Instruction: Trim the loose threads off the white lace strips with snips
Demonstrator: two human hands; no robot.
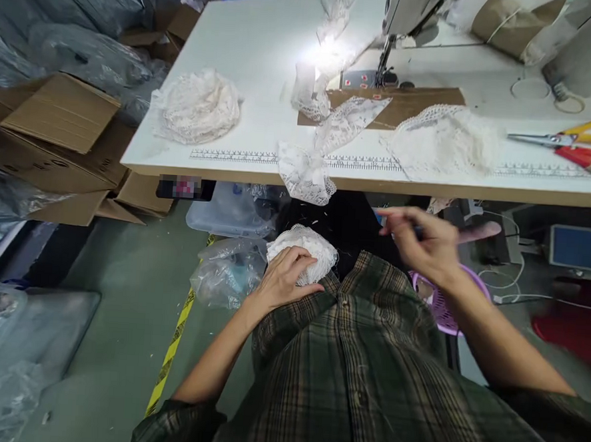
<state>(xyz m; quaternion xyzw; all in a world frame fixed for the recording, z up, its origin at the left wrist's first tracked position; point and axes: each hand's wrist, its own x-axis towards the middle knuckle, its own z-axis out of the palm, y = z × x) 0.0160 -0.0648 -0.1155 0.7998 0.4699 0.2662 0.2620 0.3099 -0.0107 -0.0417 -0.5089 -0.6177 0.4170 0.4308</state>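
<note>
My left hand [287, 277] holds a round white lace bundle [324, 249] at my lap, its fingers over the near side and the thumb apart. To the right, my right hand [427, 246] is raised in front of my shirt, blurred, with curled fingers around a slim object [480, 232] that I cannot make out. A strip of white lace [306, 171] hangs over the table's front edge and runs back toward the sewing machine [385, 60]. On the table lie a lace pile [199, 107] at the left and another lace piece [443, 142] at the right.
Scissors with yellow and red handles [580, 145] lie at the table's [256, 52] right. A brown strip [413, 101] and a printed ruler [359, 162] are near the machine. Cardboard boxes [54, 146] stand left; a purple basket [445, 313] is beneath my right forearm.
</note>
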